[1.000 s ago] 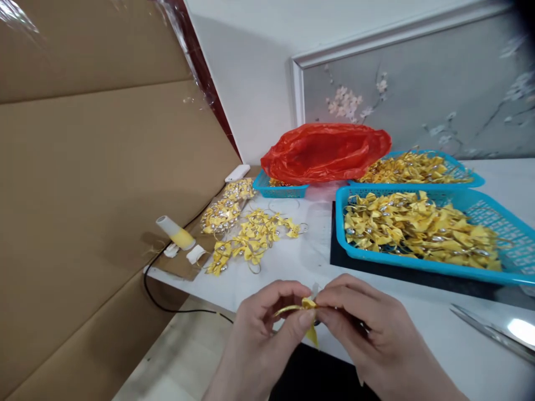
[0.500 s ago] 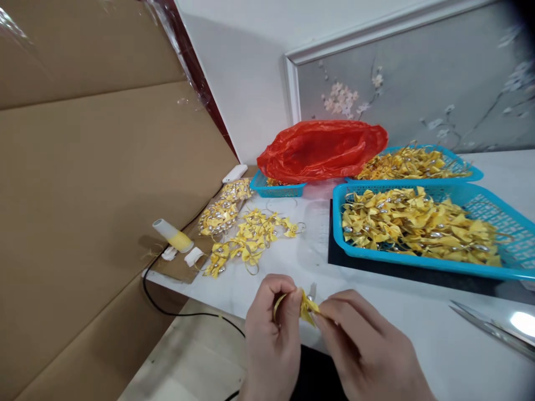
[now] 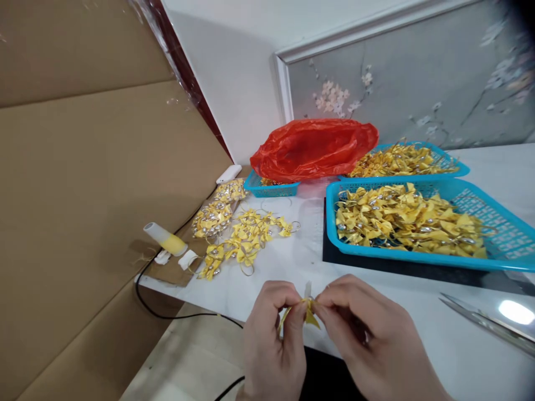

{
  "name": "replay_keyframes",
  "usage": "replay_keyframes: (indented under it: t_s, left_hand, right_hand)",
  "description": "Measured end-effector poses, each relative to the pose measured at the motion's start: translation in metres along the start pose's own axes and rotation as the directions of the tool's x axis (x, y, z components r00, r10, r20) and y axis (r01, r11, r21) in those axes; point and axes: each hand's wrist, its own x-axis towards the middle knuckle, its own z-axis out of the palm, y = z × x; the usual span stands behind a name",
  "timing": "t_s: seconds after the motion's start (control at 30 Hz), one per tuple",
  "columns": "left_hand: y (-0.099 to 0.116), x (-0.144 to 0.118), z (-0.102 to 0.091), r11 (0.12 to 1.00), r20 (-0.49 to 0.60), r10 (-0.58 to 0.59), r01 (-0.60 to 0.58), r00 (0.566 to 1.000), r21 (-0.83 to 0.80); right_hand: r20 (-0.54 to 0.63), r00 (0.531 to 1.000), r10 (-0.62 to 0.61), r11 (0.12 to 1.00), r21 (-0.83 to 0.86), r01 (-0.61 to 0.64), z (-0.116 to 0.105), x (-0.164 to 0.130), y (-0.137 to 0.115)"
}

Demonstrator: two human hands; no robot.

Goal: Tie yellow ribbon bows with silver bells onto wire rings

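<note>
"Where is the yellow ribbon piece (image 3: 311,319) held?"
"Over the near edge of the bench (image 3: 288,267), pinched between the fingertips of the left hand (image 3: 273,328) and right hand (image 3: 370,326)."
"What has changed?"
"The fingertips have been brought closer together than half a second ago."
"Beyond?"
"Similar pieces (image 3: 248,234) are strewn; more are heaped in a blue basket (image 3: 401,255)."

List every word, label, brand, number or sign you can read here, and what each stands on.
None: no text can be read anywhere in this view.
Held yellow piece: no readable marking.
Red bag: no lettering shows.
White-and-yellow tube: no readable print.
White device at the back: too small to tell.
Framed picture: blossoms, no readable writing.
</note>
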Motion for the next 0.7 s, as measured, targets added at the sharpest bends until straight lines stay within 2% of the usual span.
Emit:
replay_keyframes:
  t_s: [0.07,0.13,0.17,0.23,0.3,0.33,0.37,0.43,0.5,0.53,0.57,0.63,0.7]
  left_hand:
    - [-0.003,0.0,0.001,0.998,0.002,0.025,-0.025,1.0,0.058]
    - [-0.007,-0.001,0.002,0.996,-0.016,0.061,-0.06,0.998,0.065]
    - [-0.008,-0.002,0.003,0.997,-0.032,0.066,-0.064,0.997,0.042]
    - [-0.01,-0.002,0.004,0.997,-0.053,0.008,-0.011,0.999,-0.07]
    - [-0.009,-0.001,0.005,0.942,-0.006,-0.175,0.165,0.985,-0.293]
    - [-0.008,0.0,0.005,0.855,0.058,-0.282,0.279,0.958,-0.437]
    - [-0.007,0.001,0.006,0.717,0.15,-0.372,0.387,0.916,-0.58]
    - [-0.006,0.004,0.008,0.338,0.359,-0.462,0.536,0.811,-0.774]
    - [-0.005,0.004,0.013,0.003,0.513,-0.468,0.582,0.719,-0.813]
    - [-0.005,0.003,0.016,-0.109,0.564,-0.467,0.589,0.681,-0.801]
    - [-0.006,0.002,0.019,-0.182,0.598,-0.474,0.593,0.646,-0.784]
    - [-0.006,-0.002,0.025,-0.234,0.632,-0.5,0.61,0.592,-0.757]
    - [-0.004,-0.005,0.03,-0.163,0.61,-0.536,0.637,0.584,-0.754]
  right_hand:
    - [-0.136,0.974,-0.179,0.964,-0.223,0.145,0.009,-0.012,0.003]
    - [-0.177,0.931,-0.318,0.889,-0.397,0.228,0.015,-0.021,0.006]
    - [-0.167,0.92,-0.355,0.873,-0.411,0.262,0.017,-0.023,0.008]
    - [-0.131,0.926,-0.354,0.902,-0.309,0.301,0.014,-0.022,0.011]
    - [-0.092,0.951,-0.296,0.946,-0.169,0.278,0.006,-0.016,0.012]
    - [-0.075,0.965,-0.251,0.964,-0.114,0.241,0.0,-0.013,0.012]
    - [-0.07,0.98,-0.186,0.981,-0.068,0.181,-0.005,-0.01,0.011]
    - [-0.059,0.997,-0.043,0.998,0.035,0.045,-0.013,-0.006,0.01]
    - [-0.023,0.997,0.073,0.987,0.147,-0.069,-0.016,-0.003,0.008]
    - [0.0,0.996,0.094,0.979,0.18,-0.092,-0.015,-0.003,0.008]
    - [0.022,0.996,0.084,0.978,0.19,-0.087,-0.014,-0.002,0.007]
    - [0.036,0.999,0.024,0.985,0.168,-0.029,-0.009,-0.001,0.004]
    - [0.017,0.999,-0.049,0.992,0.119,0.047,-0.004,0.0,0.002]
